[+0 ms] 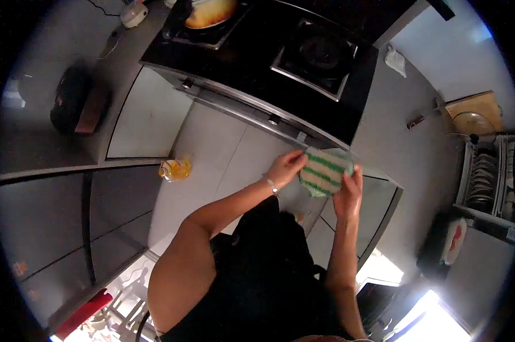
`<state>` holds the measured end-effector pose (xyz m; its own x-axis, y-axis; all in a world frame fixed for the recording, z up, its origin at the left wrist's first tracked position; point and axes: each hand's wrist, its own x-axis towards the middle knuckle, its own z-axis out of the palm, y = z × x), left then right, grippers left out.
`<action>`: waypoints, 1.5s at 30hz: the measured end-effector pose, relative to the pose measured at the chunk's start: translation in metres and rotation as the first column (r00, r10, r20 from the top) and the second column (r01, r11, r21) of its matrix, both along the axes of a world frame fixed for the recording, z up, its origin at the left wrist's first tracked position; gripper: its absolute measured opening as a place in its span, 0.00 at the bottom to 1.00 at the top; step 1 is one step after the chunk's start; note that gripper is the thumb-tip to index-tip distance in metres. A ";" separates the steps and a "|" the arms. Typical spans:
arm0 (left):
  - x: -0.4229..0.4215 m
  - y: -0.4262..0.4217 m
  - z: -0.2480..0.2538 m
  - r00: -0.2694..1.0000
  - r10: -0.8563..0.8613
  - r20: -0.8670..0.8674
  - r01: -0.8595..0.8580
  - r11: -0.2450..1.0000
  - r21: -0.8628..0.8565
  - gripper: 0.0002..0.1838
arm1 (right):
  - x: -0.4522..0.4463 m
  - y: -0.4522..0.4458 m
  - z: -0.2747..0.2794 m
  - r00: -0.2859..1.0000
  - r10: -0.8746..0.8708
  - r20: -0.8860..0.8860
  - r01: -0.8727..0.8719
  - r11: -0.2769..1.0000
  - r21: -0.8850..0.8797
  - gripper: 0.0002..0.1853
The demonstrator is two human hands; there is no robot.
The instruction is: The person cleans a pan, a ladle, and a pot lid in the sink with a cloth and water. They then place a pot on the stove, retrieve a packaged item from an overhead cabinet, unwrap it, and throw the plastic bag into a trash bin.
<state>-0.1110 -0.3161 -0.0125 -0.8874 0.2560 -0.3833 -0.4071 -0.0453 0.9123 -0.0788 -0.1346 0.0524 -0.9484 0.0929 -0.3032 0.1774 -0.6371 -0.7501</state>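
Note:
A green and cream striped cloth (326,171) is stretched between my two hands, in front of the stove's front edge. My left hand (286,167) pinches its left side, and a bracelet circles that wrist. On the opposite side, my right hand (347,192) grips the cloth with the thumb along its edge. Just beyond the cloth is the front panel of the black stove (240,62), which has metal knobs (274,119).
A pan with a browned surface (210,14) sits on the left burner. A bottle of yellow oil (175,169) stands at lower left. Along the right counter are a white cloth (395,61), a wooden board (475,108) and a dish rack (485,176) with several plates.

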 end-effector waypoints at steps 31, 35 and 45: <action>0.007 -0.062 -0.034 0.951 -0.060 0.305 0.003 0.983 0.182 0.07 | -0.028 0.187 -0.147 0.982 -0.127 0.137 -0.186 -0.603 0.776 0.36; 0.016 -0.067 -0.046 0.921 -0.103 0.375 0.038 0.984 0.176 0.07 | 0.040 0.290 -0.164 0.923 -0.360 0.138 -0.353 -0.644 0.679 0.34; 0.009 -0.029 -0.031 0.817 -0.363 0.447 0.383 0.923 0.050 0.07 | 0.053 0.272 -0.141 0.622 -0.780 0.070 -0.549 -0.371 0.749 0.28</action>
<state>-0.1017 -0.3451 -0.0434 -0.4624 0.5084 -0.7265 -0.7429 0.2252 0.6304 -0.0262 0.1371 -0.0881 -0.4711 0.8584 0.2031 0.8792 0.4756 0.0294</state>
